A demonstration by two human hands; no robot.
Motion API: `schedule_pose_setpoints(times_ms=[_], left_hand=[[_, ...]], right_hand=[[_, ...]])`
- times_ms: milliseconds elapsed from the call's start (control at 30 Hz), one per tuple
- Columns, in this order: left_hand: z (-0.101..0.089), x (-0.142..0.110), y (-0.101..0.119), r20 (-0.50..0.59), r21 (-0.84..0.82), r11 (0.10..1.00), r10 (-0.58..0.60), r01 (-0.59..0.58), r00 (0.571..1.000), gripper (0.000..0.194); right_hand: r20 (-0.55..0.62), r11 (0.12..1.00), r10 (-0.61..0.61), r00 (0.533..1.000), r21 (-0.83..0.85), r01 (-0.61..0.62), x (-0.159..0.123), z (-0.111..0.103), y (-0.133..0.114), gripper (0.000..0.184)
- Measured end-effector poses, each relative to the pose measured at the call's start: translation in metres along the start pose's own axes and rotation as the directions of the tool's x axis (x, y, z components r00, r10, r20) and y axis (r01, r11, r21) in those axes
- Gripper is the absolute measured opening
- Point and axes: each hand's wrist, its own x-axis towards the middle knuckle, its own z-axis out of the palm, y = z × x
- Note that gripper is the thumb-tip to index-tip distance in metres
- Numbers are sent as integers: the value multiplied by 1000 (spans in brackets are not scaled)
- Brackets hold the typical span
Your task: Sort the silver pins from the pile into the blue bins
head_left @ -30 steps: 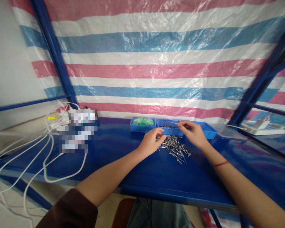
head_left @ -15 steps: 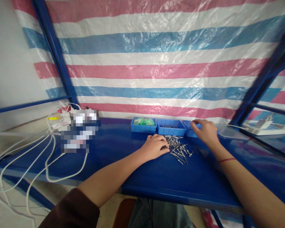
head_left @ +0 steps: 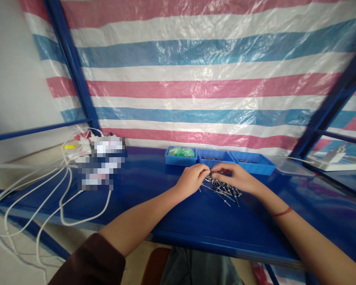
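Observation:
A loose pile of silver blind rivets [head_left: 225,190] lies on the blue table, with thin pins pointing in many directions. My left hand [head_left: 192,180] is over the pile's left side, its thumb and fingers pinched together. Opposite it, my right hand [head_left: 235,176] arches over the back of the pile, with thumb and forefinger closed at the left fingertips. A small grey piece, seemingly a rivet, shows between the two hands; the fingers partly hide it. Behind them stand a blue bin [head_left: 215,155] with some rivets and another blue bin [head_left: 252,163] with a few.
A third blue bin [head_left: 180,160] holds green packets. At the right, a clear plastic lid or tray [head_left: 295,167] lies beside the bins. White cables [head_left: 63,198] loop over the table's left side near a power strip. A striped plastic sheet [head_left: 195,87] hangs behind.
My right hand has come left and down from the right-hand bin to meet my left hand over the pile. My left fingers have lifted slightly and pinched together.

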Motion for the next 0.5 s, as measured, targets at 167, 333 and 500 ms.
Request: schedule_pose_setpoints(times_ms=[167, 333, 500], left_hand=[[-2, 1, 6, -82, -124, 992, 11, -21, 997, 20], [-4, 1, 12, -182, -158, 987, -15, -14, 983, 20], [-4, 2, 12, -219, -197, 980, -27, -17, 975, 19]], right_hand=[[-50, 997, -7, 999, 74, 11, 6, 16, 4, 31], [-151, 988, 24, 988, 155, -1, 9, 17, 5, 32], [-103, 975, 17, 995, 222, 6, 8, 18, -1, 32]])
